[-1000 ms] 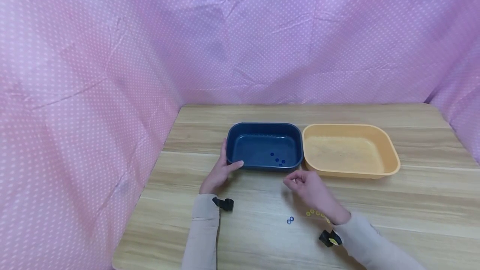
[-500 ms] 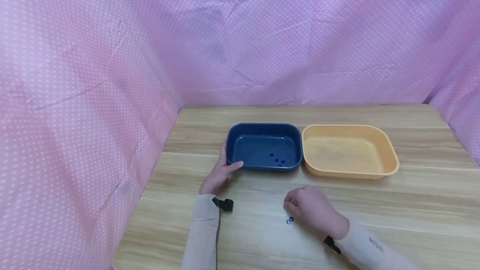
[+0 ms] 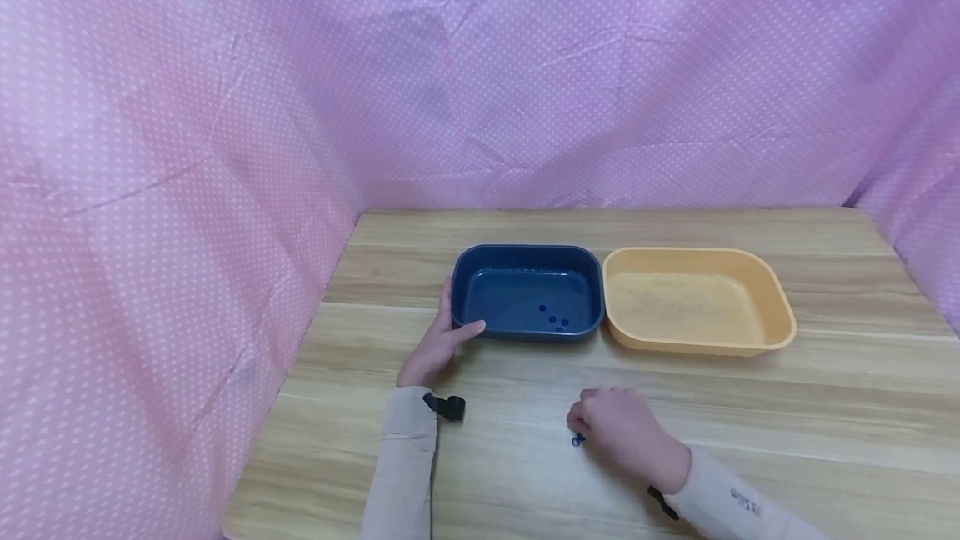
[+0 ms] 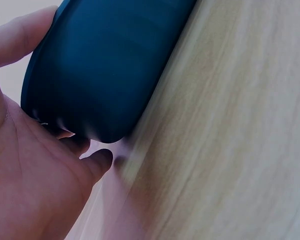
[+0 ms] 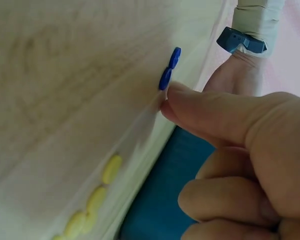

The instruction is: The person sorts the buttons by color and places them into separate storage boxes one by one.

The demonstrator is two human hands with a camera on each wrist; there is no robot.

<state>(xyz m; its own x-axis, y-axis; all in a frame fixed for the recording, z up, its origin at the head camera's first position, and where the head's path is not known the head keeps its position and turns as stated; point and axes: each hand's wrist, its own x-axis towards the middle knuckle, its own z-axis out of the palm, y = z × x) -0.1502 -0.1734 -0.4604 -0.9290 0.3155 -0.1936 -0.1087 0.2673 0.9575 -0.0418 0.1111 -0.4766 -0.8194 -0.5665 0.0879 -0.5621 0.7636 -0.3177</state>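
Note:
My left hand [image 3: 435, 347] holds the near-left corner of a dark blue basin [image 3: 467, 261], thumb over the front rim and fingers along the left side. In the left wrist view, this hand [image 4: 35, 170] lies against the basin's dark wall [image 4: 110, 70]. My right hand [image 3: 628, 436] is low over the table, thumb and forefinger tips together and the other fingers curled. Two small blue button-like discs [image 3: 577, 441] lie touching each other at its fingertips. The right wrist view shows the right hand [image 5: 240, 145] with its fingertips against the nearer blue disc [image 5: 165, 79], still on the tabletop.
Several yellow discs [image 5: 111, 169] lie in a row on the table, hidden under the right hand in the head view. Several blue discs [image 3: 552, 319] lie inside the blue basin. A yellow basin [image 3: 776, 307] stands beside it on the right. Pink dotted cloth [image 3: 525, 90] hangs behind the table.
My right hand has come back from in front of the basins, down towards me, to the pair of blue discs, covering the yellow ones. The left hand keeps its hold on the blue basin.

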